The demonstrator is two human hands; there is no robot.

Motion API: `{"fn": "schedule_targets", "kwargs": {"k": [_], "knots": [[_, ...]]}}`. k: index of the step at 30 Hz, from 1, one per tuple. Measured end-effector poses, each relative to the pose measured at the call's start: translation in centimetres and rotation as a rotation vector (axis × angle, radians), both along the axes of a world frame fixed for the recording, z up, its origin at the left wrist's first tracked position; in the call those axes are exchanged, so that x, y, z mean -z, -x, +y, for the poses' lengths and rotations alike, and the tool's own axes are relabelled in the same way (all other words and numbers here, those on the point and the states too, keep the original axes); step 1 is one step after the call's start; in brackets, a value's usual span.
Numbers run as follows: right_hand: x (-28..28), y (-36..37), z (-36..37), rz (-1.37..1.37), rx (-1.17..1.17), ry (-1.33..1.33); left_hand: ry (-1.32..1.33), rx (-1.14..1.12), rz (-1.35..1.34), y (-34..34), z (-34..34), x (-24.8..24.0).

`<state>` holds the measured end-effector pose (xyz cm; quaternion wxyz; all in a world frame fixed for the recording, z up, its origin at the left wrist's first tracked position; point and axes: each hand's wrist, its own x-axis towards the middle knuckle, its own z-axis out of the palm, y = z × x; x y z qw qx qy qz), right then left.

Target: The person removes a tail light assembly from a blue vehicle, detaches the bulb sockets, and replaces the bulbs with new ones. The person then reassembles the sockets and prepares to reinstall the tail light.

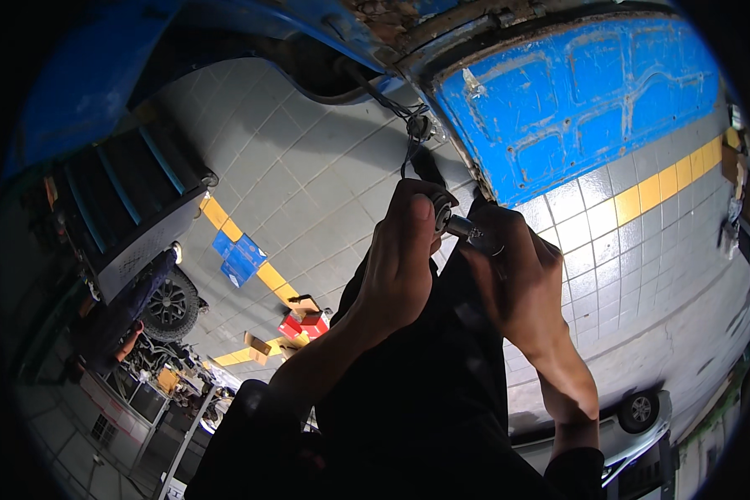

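Observation:
My left hand (402, 258) is closed around a round lamp socket (442, 213), thumb on top. Beside it, my right hand (517, 275) pinches a small bulb (462, 227) with a silvery metal base; its glass end is partly hidden by my fingers. The base points at the socket's mouth. Whether it is seated inside, I cannot tell. Dark wires (409, 158) run down toward my left hand from the blue bodywork. Just above hangs another dark round fitting (420, 127) on these wires, with something clear beside it.
A scratched blue vehicle panel (583, 100) stands at the upper right. Blue cardboard (240, 258) and red boxes (305, 323) lie on the tiled floor. At left are a dark truck bed (121, 208), a wheel (171, 304) and a person (108, 333). A light-coloured car (617, 446) is at lower right.

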<state>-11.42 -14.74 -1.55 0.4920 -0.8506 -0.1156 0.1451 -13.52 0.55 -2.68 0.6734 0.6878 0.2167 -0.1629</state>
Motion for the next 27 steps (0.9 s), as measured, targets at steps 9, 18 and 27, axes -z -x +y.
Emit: {"fn": "schedule_targets", "kwargs": {"k": [9,18,27], "knots": [[0.8,0.4,0.5,-0.168,-0.031,0.085,-0.074,-0.009,-0.145,0.8,-0.6,1.4],[2.5,0.5,1.4,-0.252,-0.045,0.183,-0.07,-0.092,-0.099,0.6,-1.1,1.6],[4.3,-1.3,0.7,-0.501,-0.165,0.241,-0.205,0.052,-0.039,-0.4,-0.8,1.8]]}}
